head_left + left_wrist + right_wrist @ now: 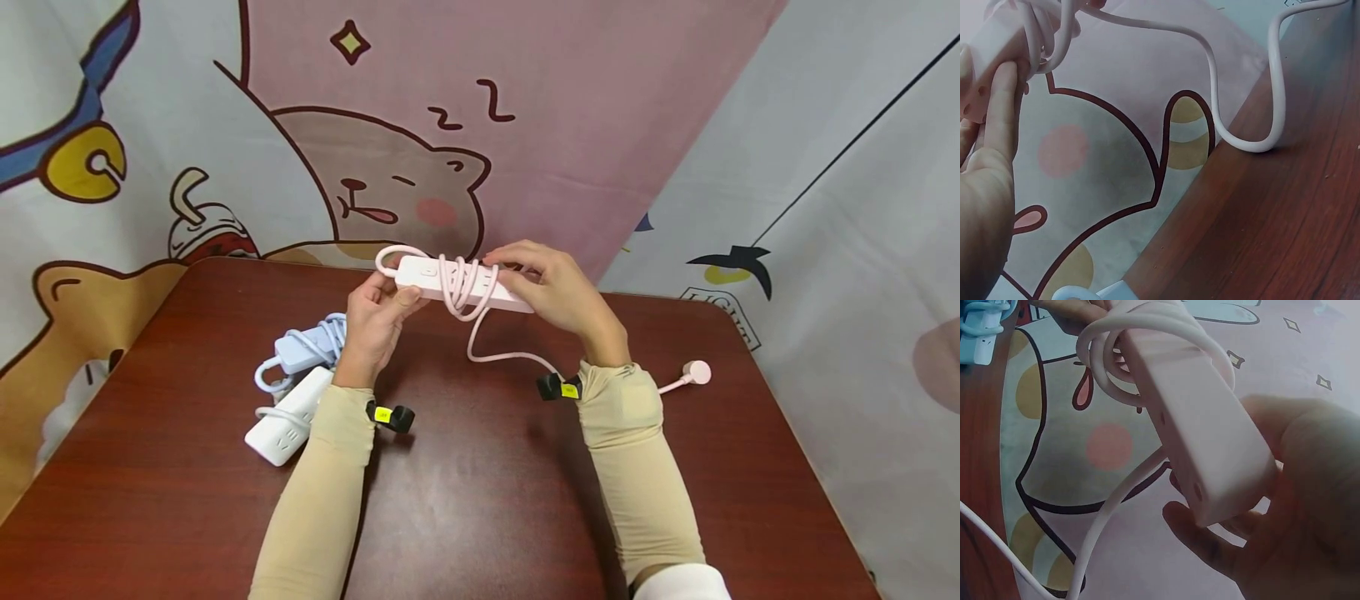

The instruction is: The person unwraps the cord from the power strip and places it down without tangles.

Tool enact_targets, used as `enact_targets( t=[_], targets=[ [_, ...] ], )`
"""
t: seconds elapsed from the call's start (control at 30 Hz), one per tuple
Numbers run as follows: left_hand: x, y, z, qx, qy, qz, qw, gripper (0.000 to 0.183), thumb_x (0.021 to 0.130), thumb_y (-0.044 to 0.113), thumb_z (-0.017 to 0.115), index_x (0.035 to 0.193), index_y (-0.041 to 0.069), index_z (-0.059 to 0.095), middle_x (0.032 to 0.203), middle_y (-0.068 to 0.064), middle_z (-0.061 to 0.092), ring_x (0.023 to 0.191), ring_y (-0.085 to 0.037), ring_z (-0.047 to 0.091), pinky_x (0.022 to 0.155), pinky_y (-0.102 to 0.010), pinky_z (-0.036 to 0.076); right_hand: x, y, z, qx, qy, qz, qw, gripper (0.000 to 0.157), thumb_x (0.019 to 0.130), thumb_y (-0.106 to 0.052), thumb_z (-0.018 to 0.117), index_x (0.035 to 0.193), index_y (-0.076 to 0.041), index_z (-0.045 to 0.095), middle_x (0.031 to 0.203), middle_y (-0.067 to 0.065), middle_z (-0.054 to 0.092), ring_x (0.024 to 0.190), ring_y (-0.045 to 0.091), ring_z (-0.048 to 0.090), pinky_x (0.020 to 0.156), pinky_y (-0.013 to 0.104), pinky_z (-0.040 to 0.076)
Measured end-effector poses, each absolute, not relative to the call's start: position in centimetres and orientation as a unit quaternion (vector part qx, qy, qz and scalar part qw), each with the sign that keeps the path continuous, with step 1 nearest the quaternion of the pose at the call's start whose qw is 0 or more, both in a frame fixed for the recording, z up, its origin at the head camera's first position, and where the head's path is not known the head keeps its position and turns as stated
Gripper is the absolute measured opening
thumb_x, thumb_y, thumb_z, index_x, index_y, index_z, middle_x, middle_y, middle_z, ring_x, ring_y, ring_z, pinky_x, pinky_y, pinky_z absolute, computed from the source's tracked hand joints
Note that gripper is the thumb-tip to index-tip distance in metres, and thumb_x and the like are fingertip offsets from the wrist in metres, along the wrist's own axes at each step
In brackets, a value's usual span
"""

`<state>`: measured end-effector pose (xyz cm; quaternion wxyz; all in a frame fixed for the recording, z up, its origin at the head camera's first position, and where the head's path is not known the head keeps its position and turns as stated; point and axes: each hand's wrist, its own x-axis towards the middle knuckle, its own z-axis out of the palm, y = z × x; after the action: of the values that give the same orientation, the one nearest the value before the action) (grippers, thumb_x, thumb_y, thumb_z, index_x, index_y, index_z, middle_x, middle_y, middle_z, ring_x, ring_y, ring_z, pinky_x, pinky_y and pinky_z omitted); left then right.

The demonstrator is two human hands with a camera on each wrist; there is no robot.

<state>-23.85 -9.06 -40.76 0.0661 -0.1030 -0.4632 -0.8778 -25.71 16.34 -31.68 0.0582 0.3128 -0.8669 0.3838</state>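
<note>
A pale pink power strip [431, 281] is held up above the table, its own cord [453, 292] wound in several loops round its middle. My left hand [372, 325] grips the left end, thumb on the front face. At the other end, my right hand [566, 292] holds the strip between thumb and fingers; the right wrist view shows that hand [1297, 494] around the bare end of the strip [1204, 431]. From the loops a loose length of cord [1275, 81] hangs down and runs right, passing behind the right wrist to a round pink plug [697, 372] on the table.
Left of my left forearm lie a light blue power strip [300, 350] with its cord wrapped and a white power strip [285, 425] with a cord across it. The dark red-brown table [480, 500] meets a cartoon-printed curtain [570, 125] at the back.
</note>
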Motion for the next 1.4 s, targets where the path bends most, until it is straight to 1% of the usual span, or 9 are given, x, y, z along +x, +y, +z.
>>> enact_targets(
  t=[0.13,0.3,0.47,0.6,0.73,0.97,1.17,1.3,1.4],
  targets=[
    [-23.93,-9.09,-40.83,-0.105,-0.47,-0.874,0.064,0.04,0.094,-0.013,0.06,0.133,-0.006,0.055,0.113,-0.002,0.07,0.099,-0.011,0.069,0.086,-0.028,0.061,-25.75,16.2,-31.65,0.329,-0.864,0.374,0.071,0.021,0.098,-0.015,0.069,0.117,-0.012,0.074,0.124,0.003,0.072,0.11,0.018,0.063,0.091,0.033,0.05],
    [-23.93,-9.18,-40.91,-0.107,-0.478,-0.87,0.065,0.045,0.094,-0.01,0.063,0.138,-0.005,0.053,0.116,-0.003,0.069,0.101,-0.011,0.07,0.087,-0.027,0.061,-25.69,15.97,-31.78,0.339,-0.863,0.362,0.098,0.02,0.097,-0.015,0.069,0.115,-0.011,0.073,0.126,0.006,0.072,0.117,0.022,0.062,0.099,0.04,0.046],
    [-23.94,-9.16,-40.91,-0.108,-0.485,-0.865,0.07,0.048,0.094,-0.01,0.064,0.139,-0.009,0.051,0.115,-0.003,0.069,0.101,-0.011,0.07,0.087,-0.027,0.061,-25.41,15.7,-31.63,0.352,-0.859,0.348,0.132,0.019,0.097,-0.013,0.068,0.115,-0.009,0.074,0.122,0.006,0.073,0.112,0.022,0.06,0.097,0.038,0.046],
    [-23.96,-9.12,-40.83,-0.107,-0.492,-0.861,0.075,0.048,0.094,-0.012,0.061,0.141,-0.011,0.049,0.115,-0.003,0.069,0.1,-0.011,0.07,0.088,-0.027,0.06,-25.25,15.61,-31.5,0.354,-0.862,0.327,0.158,0.017,0.097,-0.012,0.068,0.112,-0.009,0.074,0.114,0.003,0.074,0.105,0.02,0.058,0.091,0.035,0.045],
    [-23.97,-9.1,-40.8,-0.101,-0.497,-0.858,0.079,0.048,0.094,-0.014,0.06,0.14,-0.013,0.048,0.113,-0.002,0.069,0.099,-0.01,0.07,0.088,-0.027,0.06,-25.17,15.62,-31.46,0.361,-0.859,0.316,0.177,0.014,0.097,-0.013,0.068,0.11,-0.009,0.073,0.106,0.003,0.072,0.101,0.02,0.057,0.088,0.035,0.045],
    [-23.89,-9.24,-40.7,-0.1,-0.494,-0.86,0.085,0.046,0.094,-0.014,0.059,0.139,-0.013,0.05,0.113,-0.002,0.069,0.099,-0.011,0.07,0.088,-0.028,0.06,-25.21,15.63,-31.73,0.377,-0.838,0.34,0.202,0.011,0.098,-0.012,0.067,0.106,-0.007,0.073,0.102,0.006,0.067,0.092,0.016,0.059,0.082,0.028,0.046],
    [-23.94,-9.23,-40.85,-0.098,-0.491,-0.861,0.09,0.045,0.094,-0.015,0.058,0.138,-0.013,0.05,0.113,-0.002,0.068,0.099,-0.01,0.07,0.089,-0.027,0.06,-25.14,15.73,-31.92,0.383,-0.82,0.362,0.224,0.011,0.094,-0.008,0.07,0.104,-0.005,0.075,0.097,0.008,0.066,0.088,0.015,0.059,0.078,0.021,0.044],
    [-24.03,-9.32,-40.95,-0.094,-0.493,-0.859,0.104,0.041,0.093,-0.013,0.061,0.134,-0.011,0.054,0.113,-0.003,0.068,0.098,-0.011,0.07,0.088,-0.028,0.061,-24.99,15.83,-31.98,0.383,-0.812,0.378,0.228,0.011,0.093,-0.006,0.071,0.103,-0.004,0.076,0.095,0.008,0.066,0.083,0.013,0.056,0.073,0.018,0.042],
    [-24.08,-9.37,-40.94,-0.093,-0.493,-0.858,0.11,0.039,0.093,-0.013,0.062,0.131,-0.011,0.055,0.115,-0.004,0.068,0.099,-0.012,0.071,0.089,-0.03,0.061,-24.88,15.87,-32.14,0.381,-0.811,0.383,0.223,0.01,0.093,-0.007,0.072,0.102,-0.005,0.076,0.094,0.007,0.067,0.081,0.012,0.055,0.071,0.018,0.041]
  ],
)
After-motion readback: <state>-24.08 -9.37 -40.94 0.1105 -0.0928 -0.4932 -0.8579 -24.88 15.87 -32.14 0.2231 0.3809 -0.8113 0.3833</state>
